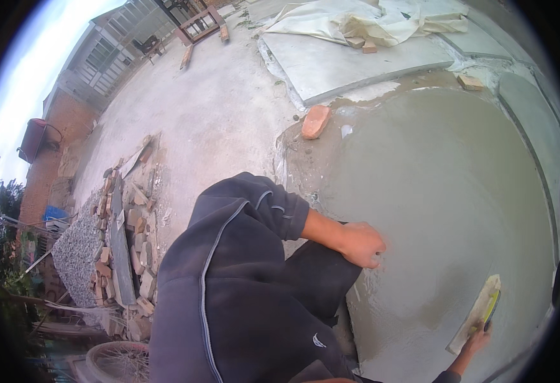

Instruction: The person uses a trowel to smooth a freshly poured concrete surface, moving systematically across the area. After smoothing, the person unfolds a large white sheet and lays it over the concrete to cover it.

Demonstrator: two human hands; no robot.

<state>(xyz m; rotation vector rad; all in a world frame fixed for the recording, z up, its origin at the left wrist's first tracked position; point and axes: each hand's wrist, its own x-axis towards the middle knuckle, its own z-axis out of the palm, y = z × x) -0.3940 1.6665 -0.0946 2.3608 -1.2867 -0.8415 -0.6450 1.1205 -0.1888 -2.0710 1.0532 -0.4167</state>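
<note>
A smooth slab of wet grey concrete [418,191] lies before me, with a darker wet patch on its near side. My right hand [478,337] grips the yellow-and-black handle of a finishing trowel [473,313]. The trowel's long blade, smeared with cement, rests on or just over the wet surface. Beside my bent knee, my left hand [363,244] is curled into a loose fist with nothing visible in it. Its forearm appears to rest on the dark trouser leg [327,273]. I cannot tell whether the knuckles touch the concrete.
An orange brick [316,122] sits at the slab's edge, and another brick [471,82] lies at its far corner. Cured slabs [351,62] adjoin it, one partly under a pale sheet [371,21]. Rubble [138,239], gravel [76,253] and a bicycle wheel [119,361] are on the other side.
</note>
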